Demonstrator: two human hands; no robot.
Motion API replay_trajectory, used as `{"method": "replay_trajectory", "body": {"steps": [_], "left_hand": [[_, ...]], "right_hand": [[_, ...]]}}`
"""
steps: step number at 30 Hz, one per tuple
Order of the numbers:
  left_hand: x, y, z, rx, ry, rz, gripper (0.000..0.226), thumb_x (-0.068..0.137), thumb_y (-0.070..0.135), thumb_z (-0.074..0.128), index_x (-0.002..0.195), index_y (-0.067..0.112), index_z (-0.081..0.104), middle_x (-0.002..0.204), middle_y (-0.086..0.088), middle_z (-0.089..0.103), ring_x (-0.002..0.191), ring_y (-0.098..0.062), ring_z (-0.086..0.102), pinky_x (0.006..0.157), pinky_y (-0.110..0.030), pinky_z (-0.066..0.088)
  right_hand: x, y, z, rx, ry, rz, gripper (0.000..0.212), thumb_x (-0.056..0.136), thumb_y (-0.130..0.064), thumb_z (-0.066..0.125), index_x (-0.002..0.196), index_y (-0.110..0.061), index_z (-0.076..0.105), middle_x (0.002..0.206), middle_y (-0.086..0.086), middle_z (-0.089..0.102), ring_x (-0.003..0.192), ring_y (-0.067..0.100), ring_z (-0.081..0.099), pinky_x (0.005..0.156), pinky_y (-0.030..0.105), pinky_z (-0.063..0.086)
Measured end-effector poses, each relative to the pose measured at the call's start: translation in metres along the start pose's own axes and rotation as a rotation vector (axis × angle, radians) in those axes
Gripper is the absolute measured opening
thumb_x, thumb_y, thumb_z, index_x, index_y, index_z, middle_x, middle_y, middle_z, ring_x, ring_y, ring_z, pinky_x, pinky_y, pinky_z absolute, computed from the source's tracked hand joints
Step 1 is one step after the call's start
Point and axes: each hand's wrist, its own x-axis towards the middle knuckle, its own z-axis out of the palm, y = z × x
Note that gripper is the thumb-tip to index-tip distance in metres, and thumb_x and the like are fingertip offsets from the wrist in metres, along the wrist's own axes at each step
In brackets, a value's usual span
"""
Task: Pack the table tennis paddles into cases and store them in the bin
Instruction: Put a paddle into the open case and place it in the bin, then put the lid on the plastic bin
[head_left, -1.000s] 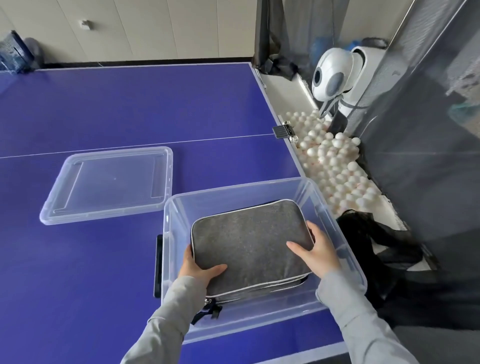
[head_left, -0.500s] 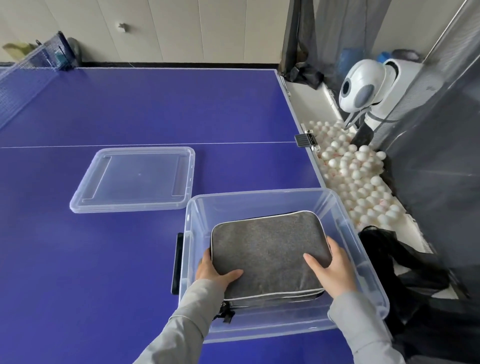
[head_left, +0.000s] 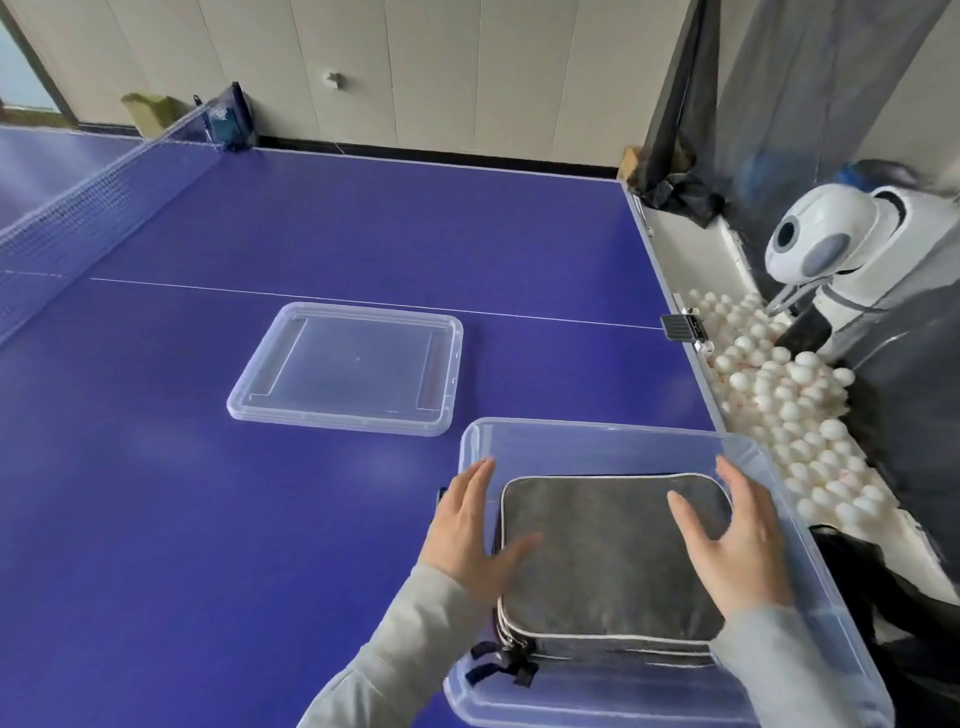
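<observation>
A grey case (head_left: 613, 551) with pale piping lies flat inside the clear bin (head_left: 597, 441), which stands at the table's (head_left: 260, 519) near right corner. Dark zipper pulls hang at the case's near left corner. The left hand (head_left: 467, 535) is spread with straight fingers over the bin's left wall, thumb over the case; whether it touches is unclear. The right hand (head_left: 737, 540) is likewise spread above the case's right side, gripping nothing. The clear lid (head_left: 348, 369) lies flat toward the table's middle, apart from the bin. A net (head_left: 78, 223) crosses at far left. Off the right edge, white balls (head_left: 789, 410) fill a trough beside a white ball machine (head_left: 826, 239).
</observation>
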Motion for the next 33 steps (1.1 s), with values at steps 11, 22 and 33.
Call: {"method": "replay_trajectory", "body": {"steps": [11, 22, 33], "left_hand": [[0.062, -0.185, -0.183, 0.026, 0.297, -0.480, 0.080, 0.079, 0.040, 0.070, 0.144, 0.015, 0.031, 0.144, -0.005, 0.040, 0.126, -0.024, 0.046, 0.099, -0.038, 0.042], [0.167, -0.323, -0.264, 0.178, 0.223, -0.646, 0.089, 0.079, 0.050, 0.066, 0.146, 0.009, 0.026, 0.147, -0.012, 0.033, 0.136, -0.030, 0.030, 0.108, -0.047, 0.034], [0.248, -0.363, -0.231, 0.211, 0.179, -0.651, 0.073, 0.078, 0.053, 0.066, 0.128, 0.005, 0.046, 0.133, -0.012, 0.036, 0.127, -0.031, 0.030, 0.098, -0.045, 0.036]], "right_hand": [[0.026, -0.152, 0.137, 0.037, -0.245, -0.195, 0.059, 0.086, -0.025, 0.065, 0.137, -0.004, 0.043, 0.136, 0.011, 0.046, 0.130, 0.026, 0.039, 0.106, 0.032, 0.030], [0.083, -0.191, 0.296, -0.228, -0.487, 0.070, 0.069, 0.092, -0.041, 0.051, 0.145, -0.006, 0.026, 0.148, 0.012, 0.031, 0.139, 0.026, 0.024, 0.112, 0.042, 0.027], [0.098, -0.144, 0.374, -0.486, -0.419, 0.188, 0.063, 0.091, -0.049, 0.048, 0.135, -0.004, 0.040, 0.144, 0.012, 0.035, 0.134, 0.030, 0.029, 0.104, 0.043, 0.031]]}}
